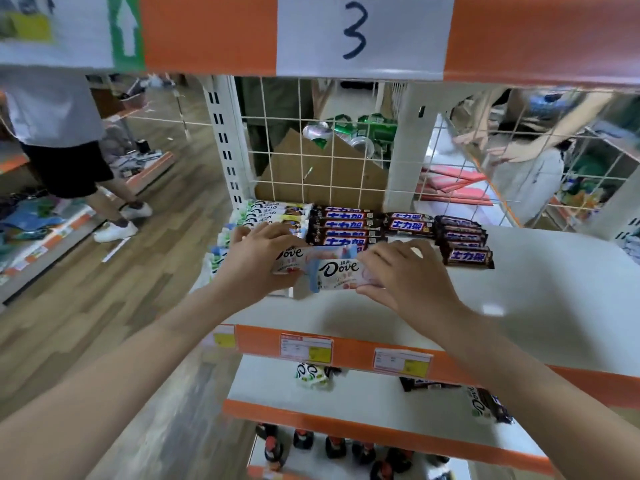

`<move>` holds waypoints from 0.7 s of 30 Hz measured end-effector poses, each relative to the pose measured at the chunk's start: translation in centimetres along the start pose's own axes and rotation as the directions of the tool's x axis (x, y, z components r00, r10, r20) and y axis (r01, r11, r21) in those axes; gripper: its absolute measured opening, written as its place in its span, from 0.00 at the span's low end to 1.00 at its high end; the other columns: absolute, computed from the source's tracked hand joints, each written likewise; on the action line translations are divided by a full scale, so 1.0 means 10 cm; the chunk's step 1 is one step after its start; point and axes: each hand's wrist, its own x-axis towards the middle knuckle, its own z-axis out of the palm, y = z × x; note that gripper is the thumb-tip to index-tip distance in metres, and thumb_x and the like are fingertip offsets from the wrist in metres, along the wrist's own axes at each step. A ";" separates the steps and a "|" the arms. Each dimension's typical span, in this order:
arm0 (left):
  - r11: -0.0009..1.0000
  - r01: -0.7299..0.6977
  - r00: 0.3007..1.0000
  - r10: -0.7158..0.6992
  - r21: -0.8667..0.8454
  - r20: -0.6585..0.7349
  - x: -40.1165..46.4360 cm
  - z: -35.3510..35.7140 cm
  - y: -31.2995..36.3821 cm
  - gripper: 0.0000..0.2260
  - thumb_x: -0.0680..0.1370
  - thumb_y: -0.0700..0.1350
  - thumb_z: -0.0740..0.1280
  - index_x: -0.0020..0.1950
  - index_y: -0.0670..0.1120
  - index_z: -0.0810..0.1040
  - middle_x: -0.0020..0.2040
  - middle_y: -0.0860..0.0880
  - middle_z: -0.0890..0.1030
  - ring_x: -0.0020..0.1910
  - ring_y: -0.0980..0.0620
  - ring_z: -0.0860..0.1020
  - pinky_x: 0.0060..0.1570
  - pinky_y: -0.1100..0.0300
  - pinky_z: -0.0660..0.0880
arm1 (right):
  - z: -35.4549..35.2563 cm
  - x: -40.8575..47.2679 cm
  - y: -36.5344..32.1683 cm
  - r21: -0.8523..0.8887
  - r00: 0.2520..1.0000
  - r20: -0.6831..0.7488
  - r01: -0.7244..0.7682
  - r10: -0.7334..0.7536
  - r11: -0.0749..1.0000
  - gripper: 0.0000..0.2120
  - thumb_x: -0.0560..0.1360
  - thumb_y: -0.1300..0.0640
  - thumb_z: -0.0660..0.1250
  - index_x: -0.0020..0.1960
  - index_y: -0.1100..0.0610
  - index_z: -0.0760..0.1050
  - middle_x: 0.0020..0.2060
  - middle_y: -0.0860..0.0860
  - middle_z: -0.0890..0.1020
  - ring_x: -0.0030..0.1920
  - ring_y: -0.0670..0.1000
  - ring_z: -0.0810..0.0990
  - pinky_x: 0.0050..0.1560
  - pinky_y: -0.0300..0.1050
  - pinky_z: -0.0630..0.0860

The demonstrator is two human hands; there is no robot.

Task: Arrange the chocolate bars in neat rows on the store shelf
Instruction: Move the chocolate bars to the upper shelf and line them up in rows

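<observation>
Two white Dove bars lie side by side near the front of the white shelf (519, 299). My left hand (258, 261) holds the left Dove bar (289, 259) by its left end. My right hand (405, 271) pinches the right end of the front Dove bar (337, 271). Behind them, dark Snickers bars (346, 225) lie stacked in rows, with another stack (464, 242) at the right. A row of white Dove bars (273, 213) sits at the back left.
A wire grid back panel (311, 150) closes the shelf behind the bars. The shelf below holds a loose white bar (311, 374) and dark bars (485, 403). Bottles (332, 445) stand on the lowest shelf. A person (69, 133) stands in the aisle at left.
</observation>
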 end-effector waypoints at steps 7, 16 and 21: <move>0.999 -0.029 1.000 0.029 0.015 -0.008 -0.27 -0.10 -0.31 0.18 0.68 0.53 0.73 0.57 0.54 0.79 0.52 0.53 0.78 0.53 0.49 0.75 0.48 0.55 0.57 | 0.06 0.21 -0.30 0.075 1.000 0.006 0.009 -0.009 0.997 0.23 0.71 0.38 0.58 0.50 0.56 0.79 0.45 0.50 0.81 0.42 0.53 0.80 0.45 0.48 0.70; 1.000 -0.015 0.999 0.015 0.019 0.031 -0.55 -0.10 -0.71 0.18 0.67 0.57 0.67 0.55 0.56 0.79 0.52 0.56 0.78 0.53 0.51 0.76 0.48 0.55 0.58 | 0.10 0.34 -0.63 0.108 0.999 0.033 -0.017 0.013 0.994 0.21 0.69 0.41 0.64 0.52 0.56 0.78 0.46 0.51 0.81 0.45 0.53 0.80 0.46 0.48 0.72; 1.000 -0.003 1.000 0.003 -0.009 0.015 -0.59 -0.09 -0.86 0.17 0.69 0.57 0.68 0.57 0.57 0.77 0.54 0.56 0.77 0.54 0.52 0.75 0.49 0.55 0.58 | 0.09 0.40 -0.72 0.126 0.998 0.059 -0.027 0.020 0.992 0.21 0.68 0.41 0.64 0.52 0.56 0.78 0.46 0.51 0.81 0.45 0.54 0.81 0.46 0.49 0.73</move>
